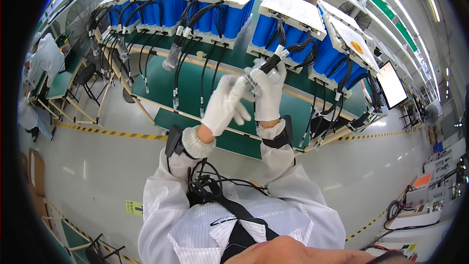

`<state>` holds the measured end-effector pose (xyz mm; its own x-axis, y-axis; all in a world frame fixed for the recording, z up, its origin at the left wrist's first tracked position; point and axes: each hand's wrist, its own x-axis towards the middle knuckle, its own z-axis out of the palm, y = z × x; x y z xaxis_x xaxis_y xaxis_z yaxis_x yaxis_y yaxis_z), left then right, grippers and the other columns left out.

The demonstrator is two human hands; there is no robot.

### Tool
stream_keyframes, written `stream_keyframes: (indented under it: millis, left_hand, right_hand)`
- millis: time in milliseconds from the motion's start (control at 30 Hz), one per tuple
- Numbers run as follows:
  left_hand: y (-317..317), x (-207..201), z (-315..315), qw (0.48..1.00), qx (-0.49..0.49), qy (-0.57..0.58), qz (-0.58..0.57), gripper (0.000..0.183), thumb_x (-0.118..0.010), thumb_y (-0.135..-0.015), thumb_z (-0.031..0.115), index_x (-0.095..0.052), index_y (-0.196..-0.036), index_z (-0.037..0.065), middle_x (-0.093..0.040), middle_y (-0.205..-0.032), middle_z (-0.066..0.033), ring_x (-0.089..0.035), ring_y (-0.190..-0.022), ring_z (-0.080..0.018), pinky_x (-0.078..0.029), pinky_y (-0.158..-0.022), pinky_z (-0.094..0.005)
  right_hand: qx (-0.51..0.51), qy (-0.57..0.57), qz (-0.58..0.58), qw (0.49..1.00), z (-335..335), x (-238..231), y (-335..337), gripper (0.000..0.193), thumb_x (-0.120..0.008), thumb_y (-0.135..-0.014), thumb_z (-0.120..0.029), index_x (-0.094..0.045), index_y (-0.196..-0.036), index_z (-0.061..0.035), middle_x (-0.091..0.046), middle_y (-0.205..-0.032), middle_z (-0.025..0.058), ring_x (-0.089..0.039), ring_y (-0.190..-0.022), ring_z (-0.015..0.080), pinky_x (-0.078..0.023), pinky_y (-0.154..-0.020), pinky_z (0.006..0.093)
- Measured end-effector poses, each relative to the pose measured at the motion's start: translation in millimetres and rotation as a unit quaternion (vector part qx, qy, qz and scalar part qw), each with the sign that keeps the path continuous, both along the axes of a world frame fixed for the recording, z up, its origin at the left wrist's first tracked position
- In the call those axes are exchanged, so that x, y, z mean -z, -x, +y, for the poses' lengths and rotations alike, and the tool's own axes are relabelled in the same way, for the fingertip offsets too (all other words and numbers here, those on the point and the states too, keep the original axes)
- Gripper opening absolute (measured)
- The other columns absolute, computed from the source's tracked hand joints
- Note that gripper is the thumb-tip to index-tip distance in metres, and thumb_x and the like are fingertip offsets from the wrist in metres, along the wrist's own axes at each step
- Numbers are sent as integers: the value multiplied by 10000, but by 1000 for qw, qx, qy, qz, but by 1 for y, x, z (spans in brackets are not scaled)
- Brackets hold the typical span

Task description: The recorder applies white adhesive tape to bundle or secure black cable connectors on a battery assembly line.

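Both my hands wear white gloves and meet in front of a module of blue cylinders (266,30) topped by a white plate. My right hand (267,95) is closed around a bundle of black cables (270,64) that comes from this module. Clear plastic wrap (250,86) covers the lower end of the bundle. At the wrap, my left hand (223,102) pinches with thumb and forefinger while its other fingers stick out loosely. The cable ends inside the plastic are too blurred to make out.
Several similar modules (222,17) line the green bench (190,76), loose black cables hanging over its front edge. Another cable bundle, also ending in plastic wrap (172,57), hangs to the left. A lit monitor (392,84) stands at right. People in white coats (49,58) are far left.
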<state>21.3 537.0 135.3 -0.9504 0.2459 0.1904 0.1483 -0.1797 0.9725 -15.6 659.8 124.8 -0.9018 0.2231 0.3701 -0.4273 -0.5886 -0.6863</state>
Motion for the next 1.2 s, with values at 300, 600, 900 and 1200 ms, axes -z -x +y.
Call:
stream_keyframes:
  millis: [300,600,900,1200]
  left_hand:
    - [8,-8,16,996,-6,-84,-5,387,-519,-951,278,-511,-1214,-6,-574,-734,-57,-558,-485,-100,-430,-394,-184]
    - [19,3,10,993,5,-111,-31,372,-469,-970,354,-549,-1063,3,-558,-674,-13,-514,-477,-66,-361,-393,-167]
    - [15,11,23,913,-229,158,300,248,-522,-949,210,-539,-1061,-11,-598,-832,-51,-582,-704,-125,-460,-615,-265]
    - [15,3,14,916,-175,4,360,358,-527,-936,139,-511,-1257,-17,-546,-1200,-171,-552,-1062,-270,-450,-868,-325]
  right_hand:
    - [51,-39,2,998,6,1,-10,726,-678,-745,28,-290,-1345,-102,-566,-1035,111,-601,-857,159,-518,-704,290]
    - [176,-347,37,921,15,-2,-24,581,-590,-894,-181,-296,-1388,-98,-533,-1149,90,-559,-1010,181,-479,-862,318]
    - [129,-80,4,988,8,-12,-31,578,-603,-902,-202,-312,-1384,-70,-514,-1176,94,-532,-1040,174,-457,-881,305]
    - [217,-189,43,957,-18,-31,-70,700,-599,-886,-166,-200,-1442,-24,-347,-1387,131,-404,-1219,216,-364,-995,306]
